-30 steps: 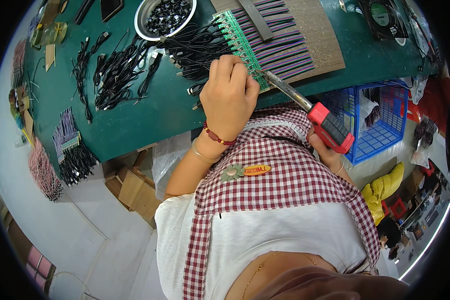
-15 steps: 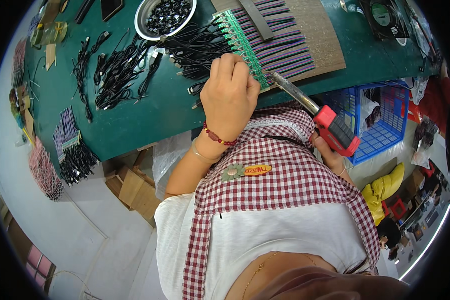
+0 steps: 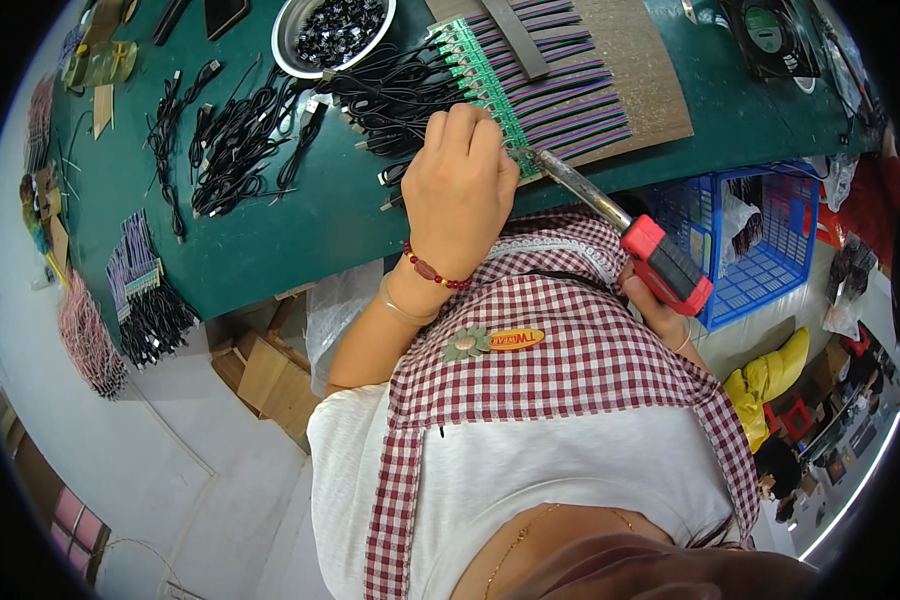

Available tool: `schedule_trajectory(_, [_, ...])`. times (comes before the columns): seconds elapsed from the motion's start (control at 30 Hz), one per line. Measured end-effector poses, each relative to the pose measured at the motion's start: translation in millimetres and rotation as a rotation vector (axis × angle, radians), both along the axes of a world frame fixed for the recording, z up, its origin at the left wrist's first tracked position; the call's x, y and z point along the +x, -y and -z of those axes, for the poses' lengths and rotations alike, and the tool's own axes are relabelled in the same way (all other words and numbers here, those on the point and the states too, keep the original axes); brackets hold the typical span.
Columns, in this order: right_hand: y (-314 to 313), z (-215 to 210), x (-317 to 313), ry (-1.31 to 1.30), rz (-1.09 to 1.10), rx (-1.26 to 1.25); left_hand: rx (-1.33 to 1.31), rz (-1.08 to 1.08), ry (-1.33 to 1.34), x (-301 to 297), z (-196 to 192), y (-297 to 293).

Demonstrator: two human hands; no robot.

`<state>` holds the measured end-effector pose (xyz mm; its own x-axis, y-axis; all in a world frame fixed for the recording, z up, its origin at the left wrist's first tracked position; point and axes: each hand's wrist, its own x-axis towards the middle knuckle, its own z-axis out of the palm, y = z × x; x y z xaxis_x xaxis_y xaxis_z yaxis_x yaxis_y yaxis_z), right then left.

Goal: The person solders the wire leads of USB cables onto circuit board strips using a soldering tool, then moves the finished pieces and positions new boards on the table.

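Observation:
My left hand (image 3: 460, 185) is closed, fingers curled together at the near end of a strip of green circuit boards (image 3: 480, 85); whatever it pinches is hidden behind the knuckles. From below, my right hand (image 3: 660, 315) grips a soldering iron (image 3: 610, 210) with a red and black handle. The iron's metal tip touches or nearly touches the nearest boards, beside my left fingers. Black cables (image 3: 395, 95) run leftward from the strip, and thin multicoloured wires (image 3: 580, 100) run off to its right. A grey bar (image 3: 515, 40) lies across these wires.
A wooden board (image 3: 660, 90) lies under the wires on the green table (image 3: 260, 255). A metal bowl (image 3: 283, 55) of small black parts stands at the back. Loose black cables (image 3: 235, 150) lie left; a round fan (image 3: 765, 35) sits far right. Below the table edge is a blue crate (image 3: 760, 285).
The soldering iron has shifted slightly left, its tip moving further over the boards toward my left fingers. My left hand has moved only a little and stays closed.

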<state>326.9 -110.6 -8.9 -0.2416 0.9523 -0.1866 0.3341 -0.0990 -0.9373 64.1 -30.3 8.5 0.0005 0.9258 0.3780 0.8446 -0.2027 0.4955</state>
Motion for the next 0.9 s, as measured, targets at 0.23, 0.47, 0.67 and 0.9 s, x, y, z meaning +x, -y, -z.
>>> schedule_trajectory(0.23, [5.9,0.0,1.0,-0.269,0.147,-0.105,-0.002,0.004,-0.014,-0.3,0.3,-0.1])
schedule_trajectory(0.47, [9.1,7.0,6.0,-0.181,0.072,-0.064,-0.006,0.010,-0.029,-0.5,-0.6,-0.1])
schedule_trajectory(0.67, [7.4,3.5,3.2,-0.250,0.131,-0.115,-0.007,0.005,-0.060,-0.5,-1.6,0.6])
schedule_trajectory(0.9, [-1.5,-0.7,-4.5,-0.294,0.122,-0.087,-0.089,-0.060,-0.081,-3.8,-10.4,9.9])
